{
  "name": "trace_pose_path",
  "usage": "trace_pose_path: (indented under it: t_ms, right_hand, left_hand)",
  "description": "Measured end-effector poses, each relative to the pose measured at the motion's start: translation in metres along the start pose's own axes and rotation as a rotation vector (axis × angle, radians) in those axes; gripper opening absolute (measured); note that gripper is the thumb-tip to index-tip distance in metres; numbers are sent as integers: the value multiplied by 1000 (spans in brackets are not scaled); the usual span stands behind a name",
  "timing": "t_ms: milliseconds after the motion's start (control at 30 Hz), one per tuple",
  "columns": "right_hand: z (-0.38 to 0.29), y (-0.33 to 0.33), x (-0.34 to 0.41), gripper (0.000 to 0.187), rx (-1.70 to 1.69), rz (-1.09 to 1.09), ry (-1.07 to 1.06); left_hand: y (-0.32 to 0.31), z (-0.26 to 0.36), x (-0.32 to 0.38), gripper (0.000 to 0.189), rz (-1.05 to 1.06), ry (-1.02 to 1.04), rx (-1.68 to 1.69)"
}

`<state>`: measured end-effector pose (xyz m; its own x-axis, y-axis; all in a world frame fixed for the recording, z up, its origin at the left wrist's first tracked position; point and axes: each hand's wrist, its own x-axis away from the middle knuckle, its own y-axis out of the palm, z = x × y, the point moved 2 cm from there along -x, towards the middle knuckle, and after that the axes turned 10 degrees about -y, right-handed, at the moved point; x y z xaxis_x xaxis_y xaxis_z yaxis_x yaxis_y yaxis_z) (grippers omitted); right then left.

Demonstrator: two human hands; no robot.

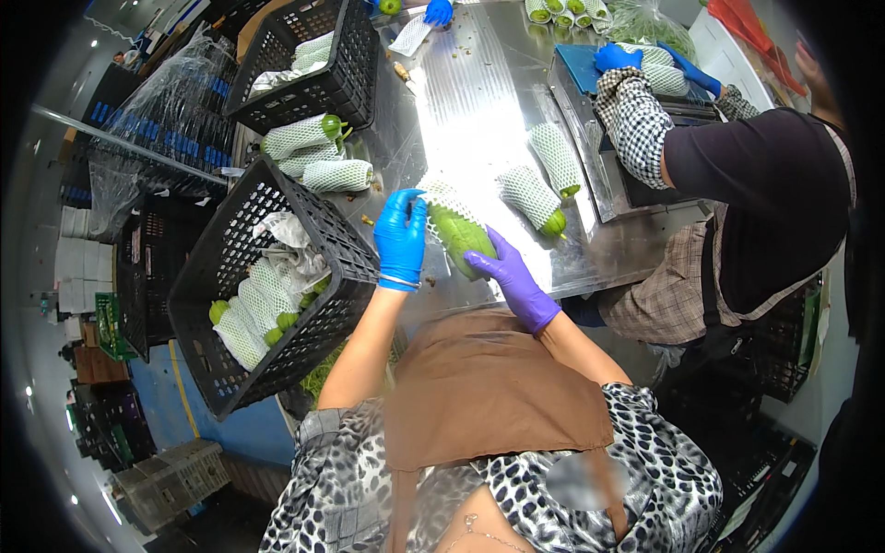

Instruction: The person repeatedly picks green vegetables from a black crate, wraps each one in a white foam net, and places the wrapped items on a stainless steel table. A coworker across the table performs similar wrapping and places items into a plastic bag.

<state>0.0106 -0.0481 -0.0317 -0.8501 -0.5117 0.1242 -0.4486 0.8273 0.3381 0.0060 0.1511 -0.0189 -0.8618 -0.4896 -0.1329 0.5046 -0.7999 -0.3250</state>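
My right hand [515, 276], in a purple glove, holds the lower end of a green gourd [460, 238] above the steel table. A white foam net sleeve [442, 197] covers the gourd's far end, and its near end is bare. At the left edge of the sleeve, my left hand [399, 238] in a blue glove has its fingertips on the netting; the exact grip is partly hidden. To the right lie two more gourds in foam nets, a nearer one [531, 199] and a farther one [555, 159], each with a green end showing.
At left, a black plastic crate [352, 266] holds netted gourds; another crate [356, 76] stands behind it. Several netted gourds [314, 155] lie between them. On the right, a co-worker [753, 166] handles netted gourds at a blue-topped device [577, 69]. Another person's gloved hand [439, 12] is at the far edge.
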Motion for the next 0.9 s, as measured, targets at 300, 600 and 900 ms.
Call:
trace_pose_path:
  t_ms: [300,600,900]
  right_hand:
    - [0,3,7,70,-163,-169,97]
    - [22,-12,-6,75,-176,-300,129]
    - [26,-18,-12,61,-131,-200,116]
  left_hand:
    - [-25,-70,-14,13,-214,-402,848]
    - [-20,-79,-37,13,-42,-353,508]
    - [-14,-134,-53,13,88,-459,693]
